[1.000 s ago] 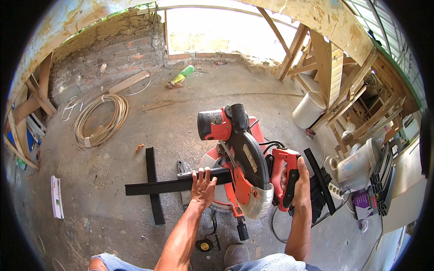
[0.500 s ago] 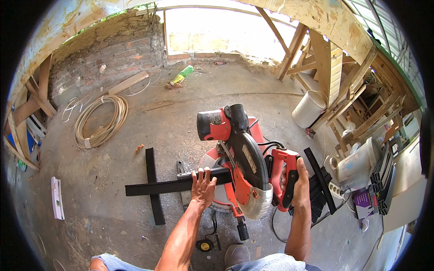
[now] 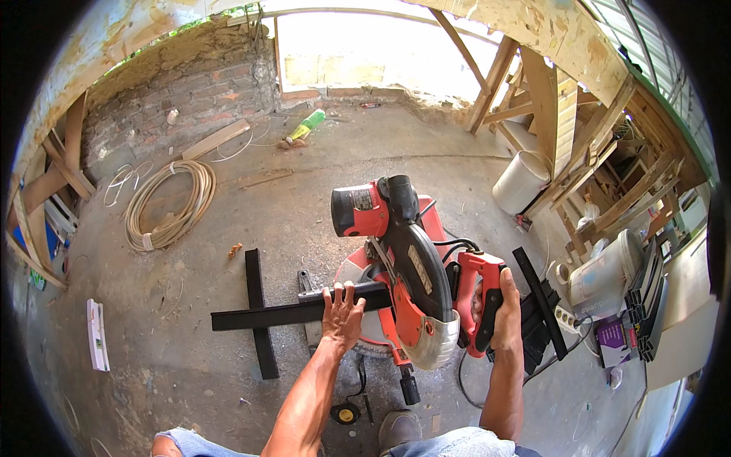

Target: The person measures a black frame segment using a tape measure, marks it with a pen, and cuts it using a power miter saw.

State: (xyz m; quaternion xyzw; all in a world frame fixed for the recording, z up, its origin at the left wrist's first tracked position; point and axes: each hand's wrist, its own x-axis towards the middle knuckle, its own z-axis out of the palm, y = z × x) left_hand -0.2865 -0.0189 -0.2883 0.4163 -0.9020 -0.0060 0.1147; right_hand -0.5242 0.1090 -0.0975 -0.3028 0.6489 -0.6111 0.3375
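A red and black miter saw (image 3: 415,266) stands on the floor in front of me. My right hand (image 3: 505,316) is closed round its red and black handle (image 3: 481,293). My left hand (image 3: 343,318) bends its fingers over a long black bar (image 3: 270,316), holding it on the saw's base. The right end of that bar runs in by the blade guard, where the contact with the blade is hidden. Out to the left, the bar crosses over another black bar (image 3: 260,346) lying on the floor.
A tape measure (image 3: 346,413) lies near my shoe (image 3: 400,428). Right of the saw are more black bars (image 3: 539,305), a power strip (image 3: 565,320) with cable and a white bucket (image 3: 605,278). A coiled hose (image 3: 169,206) lies far left, a green bottle (image 3: 308,126) farther back.
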